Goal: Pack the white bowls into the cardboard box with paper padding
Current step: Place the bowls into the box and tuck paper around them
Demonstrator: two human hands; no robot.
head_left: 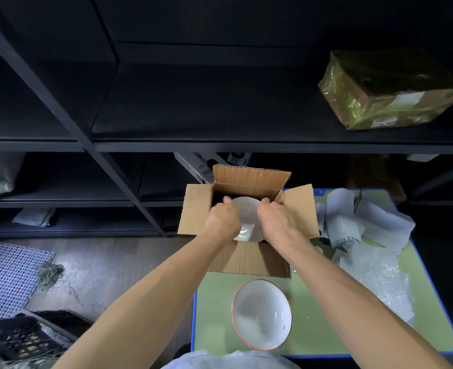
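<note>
Through the head camera I am seeing my left hand point(221, 221) and right hand point(278, 222) gripping a plain white ceramic bowl point(246, 217) by opposite rims, in the mouth of the open brown cardboard box point(246, 259) at the far edge of the green table point(214, 315); a red-rimmed white bowl point(262, 314) is sitting by the near edge; crumpled white paper point(366, 225) is lying along the right edge.

Box point(246, 259) on bench point(214, 315); bowl point(246, 211) inside it, between left hand point(222, 218) and right hand point(278, 219). Second bowl point(262, 314) on bench, before box. Paper point(366, 225) right of box. Shelf point(193, 115) behind, parcel point(388, 89) on it.
</note>
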